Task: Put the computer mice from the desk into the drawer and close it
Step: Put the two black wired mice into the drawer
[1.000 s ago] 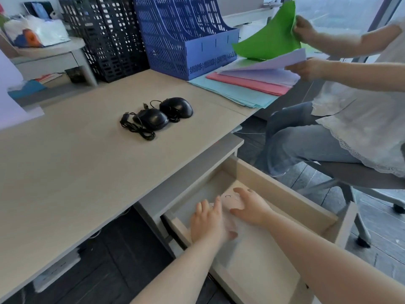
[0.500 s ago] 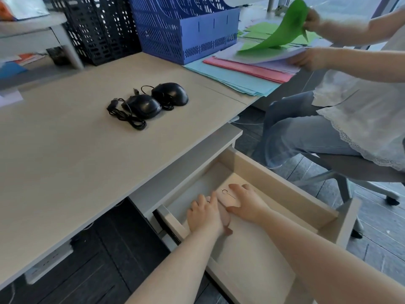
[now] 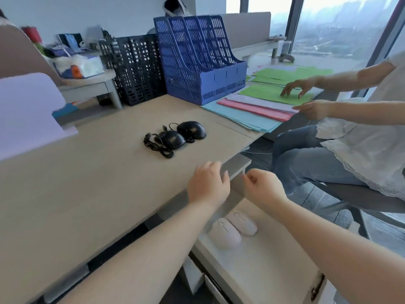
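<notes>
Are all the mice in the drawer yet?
Not yet. Two pale mice already lie in the open drawer. The left hand and right hand are empty above the desk edge. Two black mice wait on the desk; then the drawer needs closing.

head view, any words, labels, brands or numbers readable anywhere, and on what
None can be read.
Tissue pack on the side table: printed colours only, too blurred.
Black mice on the desk: no legible logo.
Pink mice in the drawer: only a thin line mark, no text.
</notes>
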